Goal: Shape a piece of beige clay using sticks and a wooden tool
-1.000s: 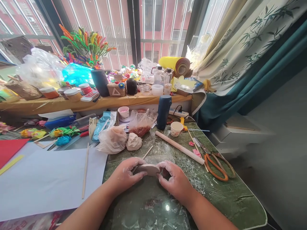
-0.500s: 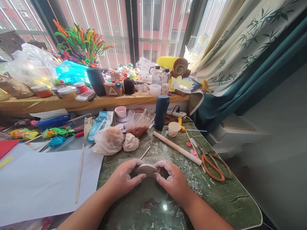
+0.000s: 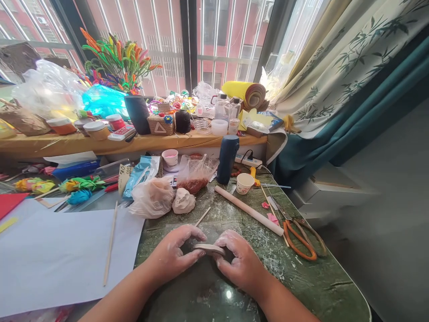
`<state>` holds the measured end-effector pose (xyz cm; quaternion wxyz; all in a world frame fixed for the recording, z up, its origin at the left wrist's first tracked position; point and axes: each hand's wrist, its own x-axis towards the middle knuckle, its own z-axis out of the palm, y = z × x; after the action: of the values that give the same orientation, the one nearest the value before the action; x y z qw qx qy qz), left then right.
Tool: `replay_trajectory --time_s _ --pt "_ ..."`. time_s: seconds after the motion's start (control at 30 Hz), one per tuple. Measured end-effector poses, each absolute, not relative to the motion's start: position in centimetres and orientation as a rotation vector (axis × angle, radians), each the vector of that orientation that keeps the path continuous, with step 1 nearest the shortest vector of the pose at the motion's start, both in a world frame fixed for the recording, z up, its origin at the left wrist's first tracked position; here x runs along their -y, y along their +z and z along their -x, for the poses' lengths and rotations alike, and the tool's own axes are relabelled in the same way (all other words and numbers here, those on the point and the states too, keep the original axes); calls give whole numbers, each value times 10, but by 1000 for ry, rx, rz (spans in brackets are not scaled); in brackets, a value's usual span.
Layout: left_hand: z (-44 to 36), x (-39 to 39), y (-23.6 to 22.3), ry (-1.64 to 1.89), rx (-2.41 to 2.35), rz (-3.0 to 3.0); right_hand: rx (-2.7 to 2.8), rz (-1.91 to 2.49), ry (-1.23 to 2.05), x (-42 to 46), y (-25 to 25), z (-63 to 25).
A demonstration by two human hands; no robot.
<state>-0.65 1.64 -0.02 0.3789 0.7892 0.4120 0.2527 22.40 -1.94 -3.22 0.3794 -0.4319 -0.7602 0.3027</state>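
A thin, flat piece of grey clay point(image 3: 209, 248) is held edge-on between my two hands, above the green table. My left hand point(image 3: 179, 250) pinches its left end between thumb and fingers. At the right end, my right hand point(image 3: 236, 255) grips it the same way. White residue covers the fingertips of both hands. Just beyond them lie a thin wooden stick point(image 3: 203, 216) and a rough lump of pale clay point(image 3: 183, 201). A pale rolling rod point(image 3: 248, 210) rests diagonally to the right.
White paper point(image 3: 63, 255) with a wooden strip point(image 3: 110, 243) covers the left side. Orange-handled scissors point(image 3: 300, 239) lie near the right edge. Behind stand a paper cup point(image 3: 245, 184), a dark blue bottle point(image 3: 228, 159) and a plastic bag point(image 3: 152, 197).
The clay piece has tilted from showing its broad face to nearly edge-on. Both hands have shifted slightly with it, still gripping its ends. The view has moved a little.
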Motion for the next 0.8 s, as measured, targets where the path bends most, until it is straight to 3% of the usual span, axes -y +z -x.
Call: replay_trajectory --time_s 0.8 --pt "10 -22 -7 558 -1103 -2100 1921 1146 731 21 -35 -225"
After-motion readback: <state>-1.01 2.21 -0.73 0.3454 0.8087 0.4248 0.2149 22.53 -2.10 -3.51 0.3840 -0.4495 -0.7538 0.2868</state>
